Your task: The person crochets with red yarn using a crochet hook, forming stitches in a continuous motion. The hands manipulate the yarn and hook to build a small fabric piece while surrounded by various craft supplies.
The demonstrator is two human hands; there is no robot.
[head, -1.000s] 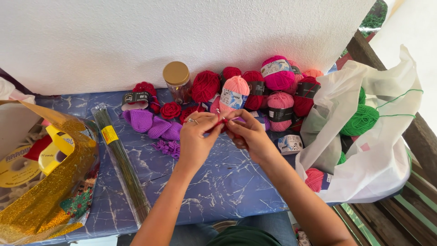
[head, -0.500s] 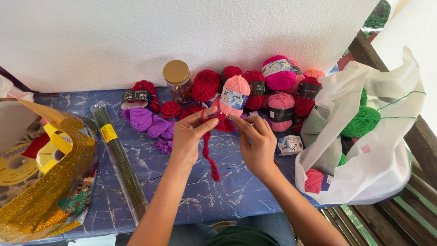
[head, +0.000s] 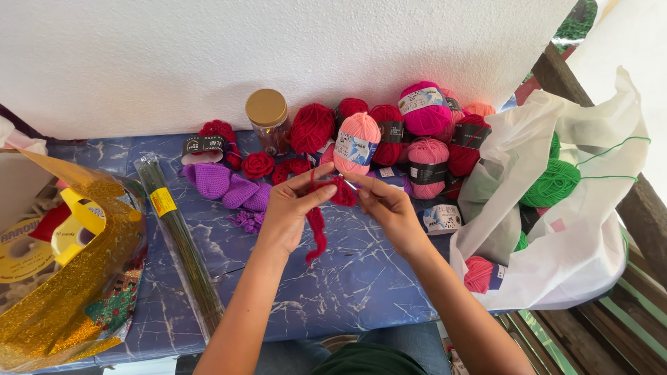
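A white wall (head: 208,55) backs a blue marbled table (head: 361,278); at its right end a white bag (head: 577,229) lies open, showing two green yarn balls (head: 552,182) and one pink ball (head: 478,273) at its mouth; at the left end a gold glitter bag (head: 62,305) holds a yellow ribbon (head: 82,214). One long clear packet of green stems (head: 182,243) lies slanted between the gold bag and the hands. Along the wall sits a row of yarn balls (head: 424,110), red and pink, about ten, though the exact count is hard to tell where they overlap; one jar with a gold lid (head: 267,118) stands among them. Three purple crocheted pieces (head: 226,184) lie just left of the hands; one red crocheted rose (head: 258,164) lies behind them. The left hand (head: 292,212) and the right hand (head: 389,208) are raised together over the table's middle; both pinch one red crochet strip (head: 316,229) with thumb and fingers closed on its top, and its tail hangs down between the wrists; the right hand also seems to hold a thin hook, too small to be sure.
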